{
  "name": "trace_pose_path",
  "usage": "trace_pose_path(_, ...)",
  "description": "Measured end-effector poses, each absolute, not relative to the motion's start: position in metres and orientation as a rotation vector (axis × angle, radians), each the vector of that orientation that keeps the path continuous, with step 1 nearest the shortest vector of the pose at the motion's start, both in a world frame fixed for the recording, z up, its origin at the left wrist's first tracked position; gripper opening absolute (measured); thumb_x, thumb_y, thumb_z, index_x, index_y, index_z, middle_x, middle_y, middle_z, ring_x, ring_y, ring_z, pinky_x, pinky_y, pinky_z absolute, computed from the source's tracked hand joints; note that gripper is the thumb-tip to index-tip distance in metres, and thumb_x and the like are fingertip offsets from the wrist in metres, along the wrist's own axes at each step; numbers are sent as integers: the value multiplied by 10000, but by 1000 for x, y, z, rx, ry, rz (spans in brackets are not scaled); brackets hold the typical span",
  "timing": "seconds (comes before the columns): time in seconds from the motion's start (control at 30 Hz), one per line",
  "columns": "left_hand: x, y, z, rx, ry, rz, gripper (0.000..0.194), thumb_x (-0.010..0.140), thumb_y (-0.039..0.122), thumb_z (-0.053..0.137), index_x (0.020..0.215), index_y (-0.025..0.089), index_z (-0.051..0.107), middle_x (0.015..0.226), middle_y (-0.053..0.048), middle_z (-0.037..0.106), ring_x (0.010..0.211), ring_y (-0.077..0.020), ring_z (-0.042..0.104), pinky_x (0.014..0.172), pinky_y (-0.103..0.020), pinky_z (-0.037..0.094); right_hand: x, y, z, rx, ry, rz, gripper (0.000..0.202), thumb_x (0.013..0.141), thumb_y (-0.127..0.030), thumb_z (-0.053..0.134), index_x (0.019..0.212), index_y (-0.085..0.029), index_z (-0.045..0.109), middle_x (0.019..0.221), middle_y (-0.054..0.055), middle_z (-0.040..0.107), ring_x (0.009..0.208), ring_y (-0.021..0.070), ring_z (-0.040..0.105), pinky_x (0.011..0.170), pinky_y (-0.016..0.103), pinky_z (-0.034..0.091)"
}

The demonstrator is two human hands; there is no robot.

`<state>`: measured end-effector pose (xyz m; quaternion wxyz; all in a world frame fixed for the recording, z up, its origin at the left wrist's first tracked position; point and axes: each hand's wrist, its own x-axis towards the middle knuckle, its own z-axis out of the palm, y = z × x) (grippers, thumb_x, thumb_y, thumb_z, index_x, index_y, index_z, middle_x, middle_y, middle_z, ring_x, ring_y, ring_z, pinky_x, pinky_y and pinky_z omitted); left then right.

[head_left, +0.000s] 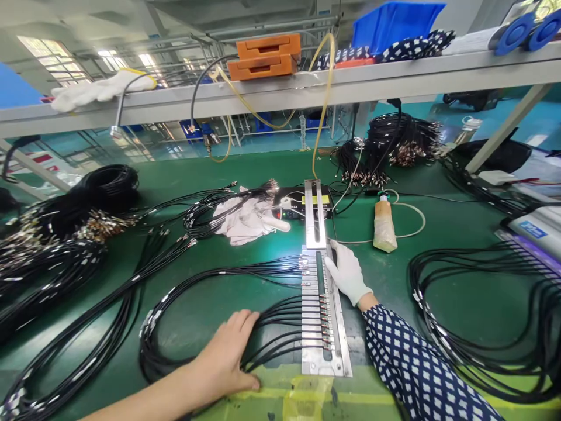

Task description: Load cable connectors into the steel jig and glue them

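The slotted metal fixture point(336, 321) lies lengthwise on the green bench point(193, 169), between the hands. Black cables point(284, 301) enter its grooves from 9 o'clock, each in its own channel, and their metal ends line up along the slot; the grooves probably serve to space the cables evenly and hold the tips level.

At the fixture's 8 o'clock, the bare left hand point(232, 351) lies over the lower cables where they fan out, thumb spread from the fingers. This may steady the bundle so the tips sit straight, but I cannot tell whether it grips. At 1 o'clock, the gloved right hand point(348, 272) sits against the fixture's right edge, thumb and forefinger apart, perhaps bracing it from the side; its other fingers are hidden, so I cannot tell whether it closes on anything.

A slotted plate point(309, 216) adjoins the fixture at 12 o'clock. The cables' slack curves into a loop toward 9 o'clock, likely to avoid tugging the ends. Another looped bundle point(421, 298) lies at 3 o'clock, well apart, and a wrapped bottle-shaped item point(384, 234) stands near 1 o'clock, seemingly within the right hand's reach.
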<state>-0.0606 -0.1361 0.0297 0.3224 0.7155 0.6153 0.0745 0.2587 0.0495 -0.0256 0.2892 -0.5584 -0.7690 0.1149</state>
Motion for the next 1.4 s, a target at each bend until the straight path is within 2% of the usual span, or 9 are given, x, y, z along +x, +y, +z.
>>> trace_pose_path(0.07,-46,-154,26,1741,1650,192,748,637,396,797,1305,214,510,1326,-161,548,1230,-360,515,1030,-424,394,259,50,-26,-1491,-2055,305,511,945,-424,400,1381,-164,456,1323,143,579,1220,305,509,1021,448,411)
trace_pose_path(0.2,-34,-146,39,1752,1700,-51,73,753,240,552,806,206,515,896,-62,623,881,-256,602,779,-340,423,259,51,-27,-1481,-2057,289,491,941,-407,406,1359,-159,475,1295,144,596,1197,304,525,1010,452,419)
trace_pose_path(0.33,-32,-132,57,1810,1684,-137,172,685,201,508,690,207,336,849,-19,538,785,-178,555,673,-271,386,259,52,-27,-1477,-2054,264,473,936,-406,422,1332,-158,496,1254,145,615,1165,302,548,987,446,439)
trace_pose_path(0.43,-30,-129,67,1455,1550,-145,146,752,274,472,799,223,344,675,35,508,575,-133,516,548,-236,370,259,53,-30,-1475,-2054,251,467,933,-406,430,1327,-164,499,1252,141,617,1166,306,549,984,449,442)
trace_pose_path(0.53,-29,-122,86,1189,1435,-164,221,802,405,495,855,218,389,519,92,413,396,-91,345,428,-216,269,261,55,-32,-1461,-2055,246,471,937,-417,424,1335,-175,493,1263,136,612,1164,311,550,986,457,441)
trace_pose_path(0.73,-41,-104,106,1488,1372,9,363,874,547,463,831,191,523,569,68,363,481,-93,315,479,-229,256,262,59,-33,-1429,-2074,252,478,938,-434,414,1325,-166,504,1255,152,608,1145,330,558,976,486,441)
trace_pose_path(0.93,-67,-96,77,1760,1553,69,351,923,500,428,742,200,425,677,29,432,650,-141,426,629,-264,300,262,59,-32,-1421,-2094,251,465,944,-433,405,1303,-161,521,1245,151,613,1149,321,560,983,474,442)
trace_pose_path(1.2,-91,-72,63,1863,1484,100,416,933,527,421,692,188,414,646,32,420,617,-131,415,602,-259,278,262,56,-33,-1434,-2081,235,441,946,-427,407,1286,-175,528,1240,125,624,1135,304,566,988,452,441)
trace_pose_path(1.4,-117,-68,68,2007,1512,65,424,947,553,419,784,187,556,684,8,526,647,-166,515,608,-262,358,261,56,-34,-1458,-2064,256,438,935,-423,429,1291,-187,528,1253,118,618,1148,310,551,980,457,434)
